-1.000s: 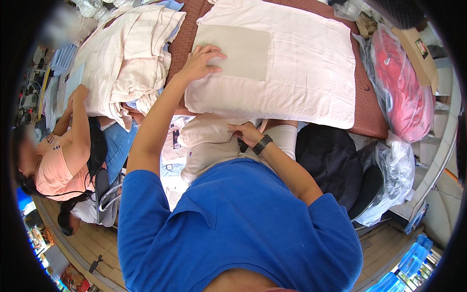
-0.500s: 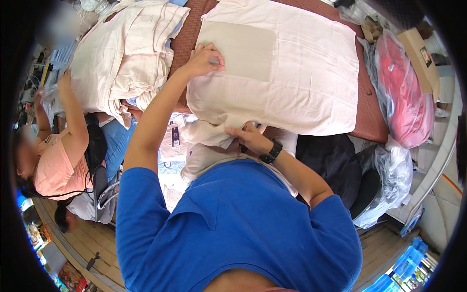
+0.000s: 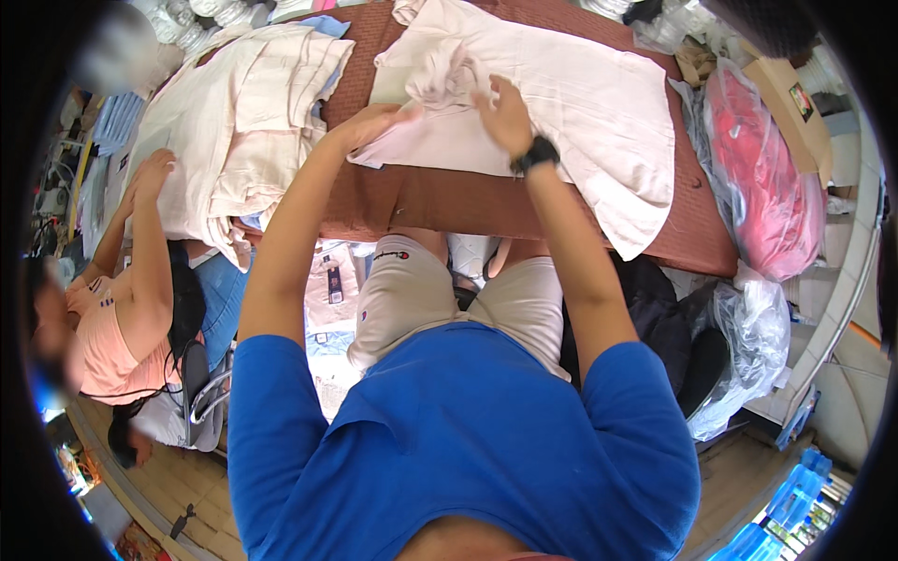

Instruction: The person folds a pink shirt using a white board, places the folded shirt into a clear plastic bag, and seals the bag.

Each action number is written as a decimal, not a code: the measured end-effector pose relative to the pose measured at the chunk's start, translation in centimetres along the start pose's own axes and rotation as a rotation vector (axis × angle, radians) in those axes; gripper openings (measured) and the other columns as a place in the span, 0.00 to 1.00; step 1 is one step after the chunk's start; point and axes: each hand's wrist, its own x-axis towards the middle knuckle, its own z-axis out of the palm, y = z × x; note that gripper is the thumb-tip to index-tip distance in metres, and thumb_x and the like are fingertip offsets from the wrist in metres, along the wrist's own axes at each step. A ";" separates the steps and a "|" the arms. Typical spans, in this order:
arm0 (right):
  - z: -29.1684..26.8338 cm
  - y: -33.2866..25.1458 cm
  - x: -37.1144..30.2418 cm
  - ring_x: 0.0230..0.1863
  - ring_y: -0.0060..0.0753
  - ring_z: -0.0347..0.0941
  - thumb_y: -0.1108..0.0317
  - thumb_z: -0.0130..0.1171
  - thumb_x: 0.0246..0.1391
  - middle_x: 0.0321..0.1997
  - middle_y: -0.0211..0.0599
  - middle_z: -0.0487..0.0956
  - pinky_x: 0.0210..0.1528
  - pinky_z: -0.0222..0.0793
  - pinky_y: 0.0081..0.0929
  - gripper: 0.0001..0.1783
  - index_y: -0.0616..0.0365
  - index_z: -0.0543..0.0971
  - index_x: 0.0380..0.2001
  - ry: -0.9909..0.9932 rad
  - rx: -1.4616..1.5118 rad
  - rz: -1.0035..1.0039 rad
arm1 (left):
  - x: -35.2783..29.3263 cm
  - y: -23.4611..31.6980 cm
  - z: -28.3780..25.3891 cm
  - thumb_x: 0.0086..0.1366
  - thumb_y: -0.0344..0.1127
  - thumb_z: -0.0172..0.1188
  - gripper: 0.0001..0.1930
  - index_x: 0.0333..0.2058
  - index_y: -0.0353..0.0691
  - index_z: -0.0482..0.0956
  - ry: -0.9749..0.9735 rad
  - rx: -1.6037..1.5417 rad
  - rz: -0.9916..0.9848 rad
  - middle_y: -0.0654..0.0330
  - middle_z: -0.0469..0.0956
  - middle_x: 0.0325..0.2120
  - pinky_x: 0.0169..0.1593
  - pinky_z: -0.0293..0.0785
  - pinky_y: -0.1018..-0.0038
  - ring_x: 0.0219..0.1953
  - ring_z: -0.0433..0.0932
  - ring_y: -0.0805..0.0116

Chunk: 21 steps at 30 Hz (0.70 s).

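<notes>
Apart at the partly crumpled pale cloth (image 3: 589, 107), the right hand (image 3: 505, 114) is loosely spread and the left hand (image 3: 379, 123) blurred, grip unclear.

Matt, creased cloth (image 3: 599, 112), rough-grained table cover (image 3: 449, 198), glossy plastic bag (image 3: 756, 323) (thin, crinkled film).

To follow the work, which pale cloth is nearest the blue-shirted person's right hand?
The cloth spread in front, partly bunched; the other pale cloths lie piled further left.
</notes>
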 end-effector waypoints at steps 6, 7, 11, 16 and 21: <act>-9.8 -2.6 -16.4 0.47 0.54 0.67 0.66 0.62 0.46 0.44 0.49 0.71 0.52 0.62 0.50 0.20 0.58 0.73 0.44 0.067 -0.702 -0.041 | 0.3 -3.2 -0.3 0.63 0.39 0.65 0.22 0.51 0.32 0.78 0.126 0.264 0.223 0.56 0.82 0.42 0.48 0.73 0.72 0.40 0.79 0.69; -12.2 -1.0 -17.7 0.46 0.55 0.67 0.67 0.61 0.46 0.44 0.49 0.71 0.52 0.62 0.51 0.19 0.58 0.73 0.43 0.084 -0.749 -0.021 | 0.3 -3.4 -0.2 0.62 0.38 0.65 0.21 0.52 0.33 0.78 0.144 0.252 0.238 0.56 0.82 0.42 0.48 0.73 0.73 0.40 0.79 0.70; -19.5 2.5 -20.3 0.48 0.50 0.68 0.73 0.59 0.42 0.48 0.43 0.72 0.47 0.66 0.47 0.23 0.56 0.73 0.46 0.160 -1.064 0.163 | -0.6 -1.4 0.8 0.59 0.40 0.68 0.27 0.55 0.34 0.76 0.114 0.204 0.154 0.55 0.82 0.43 0.49 0.73 0.72 0.41 0.79 0.69; -26.3 4.1 -21.2 0.50 0.48 0.67 0.73 0.62 0.39 0.48 0.37 0.72 0.46 0.66 0.45 0.19 0.53 0.77 0.40 -0.080 -1.060 0.176 | 0.6 -3.1 0.0 0.57 0.36 0.70 0.29 0.56 0.33 0.75 0.072 0.248 0.239 0.54 0.81 0.45 0.52 0.72 0.71 0.44 0.79 0.67; -35.2 3.8 -13.1 0.34 0.32 0.76 0.70 0.64 0.46 0.28 0.33 0.80 0.43 0.70 0.28 0.10 0.59 0.82 0.35 -0.336 -0.440 0.534 | -0.1 -4.5 -0.9 0.59 0.37 0.68 0.27 0.57 0.34 0.74 0.169 0.261 0.229 0.54 0.81 0.45 0.53 0.72 0.71 0.45 0.79 0.66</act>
